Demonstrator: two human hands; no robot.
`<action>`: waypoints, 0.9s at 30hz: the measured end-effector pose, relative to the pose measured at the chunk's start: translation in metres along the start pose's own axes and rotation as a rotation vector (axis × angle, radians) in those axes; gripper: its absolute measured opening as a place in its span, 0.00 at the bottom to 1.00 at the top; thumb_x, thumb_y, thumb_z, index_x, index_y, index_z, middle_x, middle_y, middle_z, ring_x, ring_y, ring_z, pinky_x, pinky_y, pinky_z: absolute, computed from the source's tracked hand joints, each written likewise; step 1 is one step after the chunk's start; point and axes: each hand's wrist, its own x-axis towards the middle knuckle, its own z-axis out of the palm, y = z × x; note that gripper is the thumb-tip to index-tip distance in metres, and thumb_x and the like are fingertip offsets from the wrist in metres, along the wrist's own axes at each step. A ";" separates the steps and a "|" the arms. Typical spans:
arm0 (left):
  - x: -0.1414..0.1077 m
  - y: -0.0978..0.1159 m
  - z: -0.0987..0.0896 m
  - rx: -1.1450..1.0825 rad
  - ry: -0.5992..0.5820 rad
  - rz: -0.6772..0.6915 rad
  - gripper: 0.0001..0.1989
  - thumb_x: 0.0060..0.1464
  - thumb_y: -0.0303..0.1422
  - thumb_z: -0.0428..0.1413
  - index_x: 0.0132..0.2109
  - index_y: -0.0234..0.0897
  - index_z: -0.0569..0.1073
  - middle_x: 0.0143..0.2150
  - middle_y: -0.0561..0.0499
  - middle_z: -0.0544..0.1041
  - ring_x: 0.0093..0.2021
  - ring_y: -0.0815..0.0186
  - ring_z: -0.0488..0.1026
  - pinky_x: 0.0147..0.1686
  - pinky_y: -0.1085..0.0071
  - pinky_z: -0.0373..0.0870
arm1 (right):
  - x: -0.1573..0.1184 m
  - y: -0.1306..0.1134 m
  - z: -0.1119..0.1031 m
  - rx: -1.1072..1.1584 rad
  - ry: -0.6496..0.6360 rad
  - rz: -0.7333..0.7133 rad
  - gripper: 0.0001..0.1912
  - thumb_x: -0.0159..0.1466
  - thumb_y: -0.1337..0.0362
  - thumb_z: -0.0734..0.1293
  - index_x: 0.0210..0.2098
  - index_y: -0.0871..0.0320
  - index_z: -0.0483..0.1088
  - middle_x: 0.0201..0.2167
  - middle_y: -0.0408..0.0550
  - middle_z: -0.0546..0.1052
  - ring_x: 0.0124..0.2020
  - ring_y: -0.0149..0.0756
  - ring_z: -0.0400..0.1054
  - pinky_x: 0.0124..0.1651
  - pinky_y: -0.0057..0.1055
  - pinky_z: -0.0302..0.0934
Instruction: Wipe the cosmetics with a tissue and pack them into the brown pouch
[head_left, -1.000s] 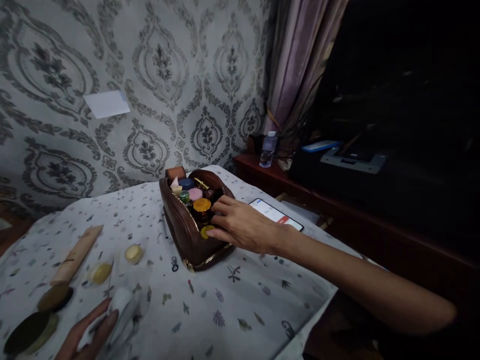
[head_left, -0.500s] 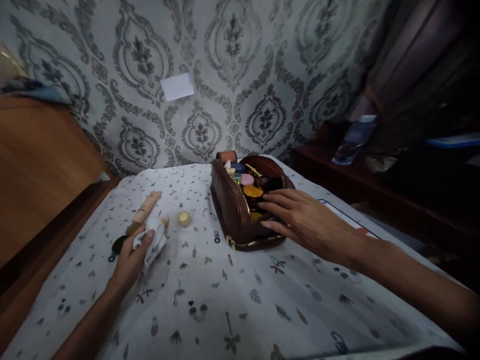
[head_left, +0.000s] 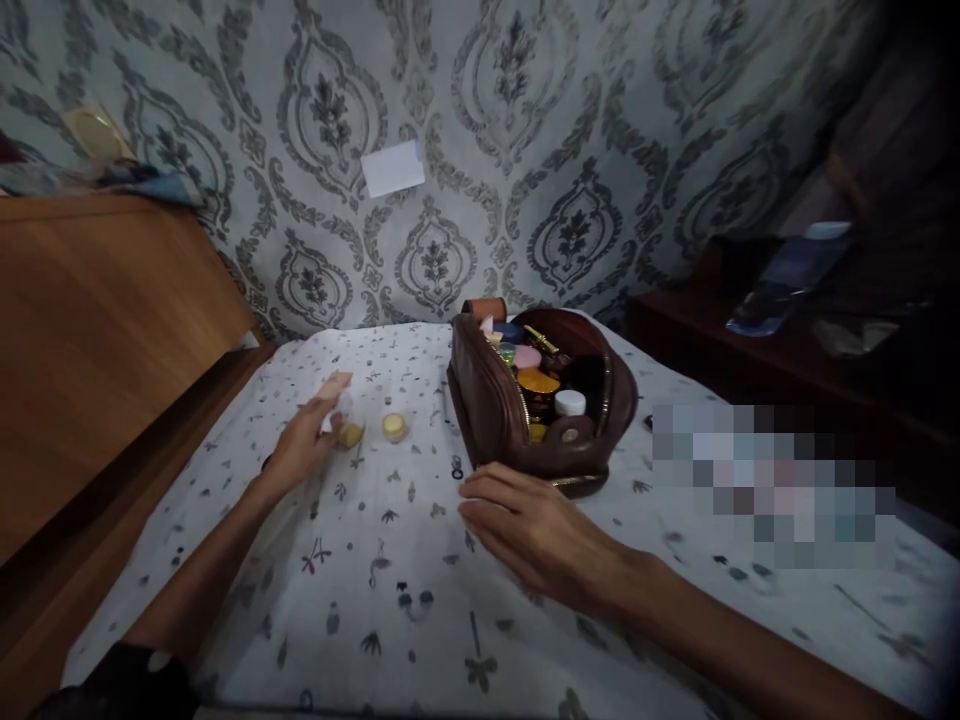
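My left hand [head_left: 301,442] has its fingers stretched out and apart at a small clear jar [head_left: 350,434] with yellowish contents. Blur hides whether the fingertips touch it. A beige tube [head_left: 334,385] lies just beyond these fingers. Right of them stands another little jar with a pale yellow top [head_left: 394,427]. My right hand [head_left: 529,525] hovers or rests low in front of a brown cosmetic bag [head_left: 487,390], fingers extended, holding nothing visible. Inside the unzipped bag are a white-lidded jar [head_left: 570,403], an amber jar [head_left: 538,384] and a pink round item [head_left: 526,357].
A patterned white sheet [head_left: 405,640] covers the surface. Wooden furniture [head_left: 112,300] borders it on the left, the papered wall behind. A clear bottle [head_left: 787,280] leans at the right on dark furniture. A blurred-out patch [head_left: 772,480] covers something beside the bag.
My right hand has come out of the bag toward me, and the white-lidded jar now shows inside. My left hand moved forward; the white tissue it held is no longer visible. The view turned left.
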 end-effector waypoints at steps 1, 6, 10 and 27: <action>-0.002 0.001 0.007 0.013 -0.042 0.023 0.19 0.60 0.36 0.48 0.54 0.35 0.72 0.49 0.43 0.74 0.50 0.56 0.71 0.50 0.63 0.68 | 0.004 0.000 0.008 0.041 -0.033 0.018 0.14 0.71 0.68 0.57 0.34 0.60 0.72 0.36 0.52 0.77 0.40 0.38 0.69 0.41 0.34 0.68; -0.015 0.012 0.034 0.069 -0.089 0.042 0.25 0.59 0.28 0.49 0.63 0.33 0.65 0.48 0.39 0.71 0.51 0.52 0.70 0.48 0.58 0.69 | 0.021 0.003 0.046 0.292 -0.019 0.165 0.11 0.68 0.69 0.60 0.35 0.60 0.73 0.33 0.50 0.77 0.37 0.36 0.70 0.41 0.33 0.67; -0.024 0.022 0.035 0.046 -0.063 0.070 0.19 0.63 0.31 0.46 0.60 0.35 0.66 0.49 0.41 0.71 0.50 0.56 0.71 0.50 0.62 0.69 | 0.020 0.006 0.072 0.518 0.062 0.373 0.10 0.65 0.69 0.62 0.42 0.59 0.75 0.38 0.51 0.80 0.38 0.36 0.74 0.39 0.30 0.68; -0.030 0.007 -0.012 0.410 0.017 -0.313 0.14 0.66 0.32 0.42 0.50 0.36 0.69 0.31 0.47 0.77 0.33 0.59 0.75 0.31 0.70 0.61 | 0.010 0.013 0.081 0.550 0.031 0.397 0.09 0.66 0.69 0.62 0.39 0.57 0.75 0.37 0.49 0.80 0.39 0.36 0.74 0.44 0.35 0.68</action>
